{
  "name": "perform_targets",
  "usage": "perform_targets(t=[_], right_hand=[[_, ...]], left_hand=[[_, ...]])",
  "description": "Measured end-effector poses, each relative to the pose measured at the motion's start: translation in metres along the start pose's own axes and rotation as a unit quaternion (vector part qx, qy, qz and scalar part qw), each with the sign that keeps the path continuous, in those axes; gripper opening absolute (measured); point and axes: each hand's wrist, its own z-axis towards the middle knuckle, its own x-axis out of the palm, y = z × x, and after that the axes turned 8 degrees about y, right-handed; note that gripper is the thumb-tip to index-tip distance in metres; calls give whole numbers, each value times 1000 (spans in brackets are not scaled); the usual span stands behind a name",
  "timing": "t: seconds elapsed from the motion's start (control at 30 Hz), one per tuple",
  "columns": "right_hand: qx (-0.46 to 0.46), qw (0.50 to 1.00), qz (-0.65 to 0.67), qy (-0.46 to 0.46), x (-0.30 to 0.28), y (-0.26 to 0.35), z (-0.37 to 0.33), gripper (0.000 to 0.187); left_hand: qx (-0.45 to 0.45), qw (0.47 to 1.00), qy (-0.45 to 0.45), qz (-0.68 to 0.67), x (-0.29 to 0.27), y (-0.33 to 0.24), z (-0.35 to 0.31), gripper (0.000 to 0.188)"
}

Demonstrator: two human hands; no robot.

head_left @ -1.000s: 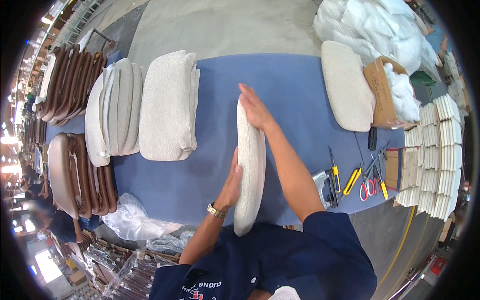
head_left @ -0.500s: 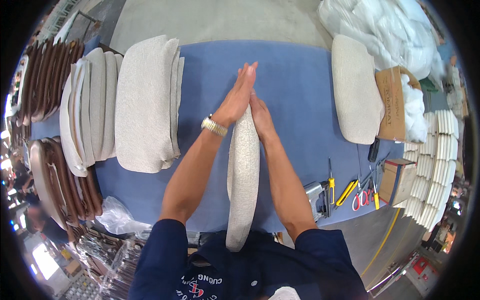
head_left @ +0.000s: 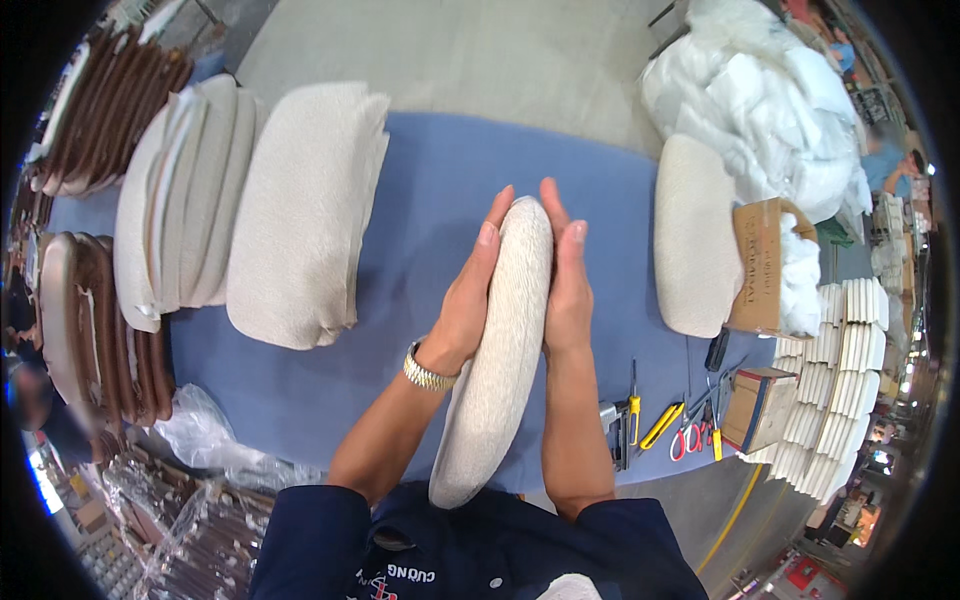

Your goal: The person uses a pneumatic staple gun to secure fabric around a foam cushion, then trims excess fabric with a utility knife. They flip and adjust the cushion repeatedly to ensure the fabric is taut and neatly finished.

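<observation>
A beige fabric-covered cushion (head_left: 500, 340) stands on its narrow edge over the blue table, its near end close to my shirt. My left hand (head_left: 468, 300) lies along its left side near the far end, fingers straight, with a metal watch on the wrist. On the opposite side my right hand (head_left: 569, 295) presses with its palm, so the cushion is held between both hands. The cushion's lower edge is hidden. Right of my right forearm lies a staple gun (head_left: 620, 435), partly covered by the arm.
Stacked beige fabric pieces (head_left: 300, 220) and brown-edged cushions (head_left: 105, 320) fill the left. At right are another beige cushion (head_left: 695, 240), a cardboard box (head_left: 757, 265) with white stuffing, a yellow cutter (head_left: 661, 427), red-handled scissors (head_left: 686, 440) and screwdrivers (head_left: 633, 405). Clear plastic (head_left: 210, 430) hangs at the near left edge.
My hands were pressed together beyond the cushion's far end; now they have come apart and sit on its two sides. The cushion has tilted, its far end farther right.
</observation>
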Motion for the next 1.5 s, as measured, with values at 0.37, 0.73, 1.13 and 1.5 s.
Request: perform_targets(t=[0.37,0.73,1.13,1.5], right_hand=[[-252,963,-59,79,42,85,-87,72],[-236,945,-225,21,16,-40,-133,68],[-21,976,195,-97,30,22,-185,65],[-34,992,59,-105,-4,-136,-221,64]], left_hand=[[216,958,104,160,47,-65,-88,71],[124,969,130,170,4,38,-140,70],[-154,988,7,-16,83,-35,-154,61],[-189,980,2,54,13,144,-208,84]])
